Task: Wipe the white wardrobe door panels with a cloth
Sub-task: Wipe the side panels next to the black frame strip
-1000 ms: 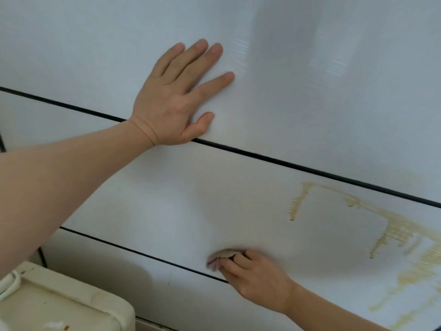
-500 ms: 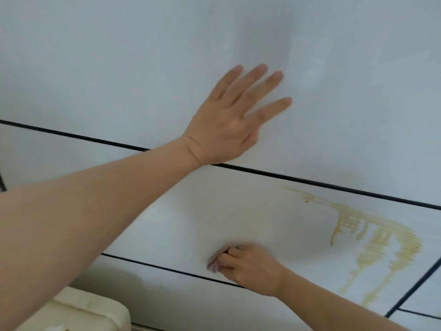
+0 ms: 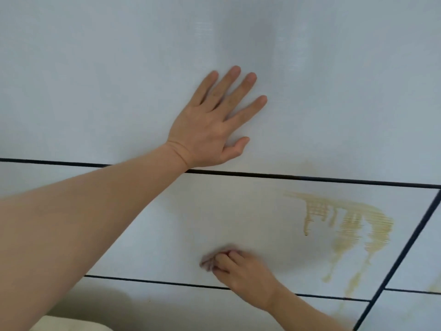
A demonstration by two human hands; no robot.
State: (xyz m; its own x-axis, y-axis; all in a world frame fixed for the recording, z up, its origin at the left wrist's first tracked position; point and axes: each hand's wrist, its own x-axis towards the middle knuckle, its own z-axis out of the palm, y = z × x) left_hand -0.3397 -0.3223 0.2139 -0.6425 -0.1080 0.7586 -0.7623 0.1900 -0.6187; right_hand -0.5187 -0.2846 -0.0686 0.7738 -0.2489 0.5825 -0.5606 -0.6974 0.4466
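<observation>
Across the whole view stands the white wardrobe front, split by thin dark seams into panels. No brand, label or writing can be read anywhere on it. The upper panel is the largest, and the left hand lies flat against it with fingers spread and straight, the heel of the palm just above the horizontal seam. Compared with half a second ago, this hand sits higher on the panel and its thumb now shows clearly, held apart from the palm.

Below the seam is the middle panel. On its right part a yellowish stain runs down in streaks, some of them reaching the panel under it. The view has shifted since the earlier frames, so the stain appears more to the centre and a slanted dark seam is visible at the right.

Near the lower edge of the middle panel the right hand is curled around a small cloth and presses it on the surface; the cloth is blurred, perhaps pinkish. It remains at almost the same place as before.

At the bottom left a cream-coloured object shows only its corner.
</observation>
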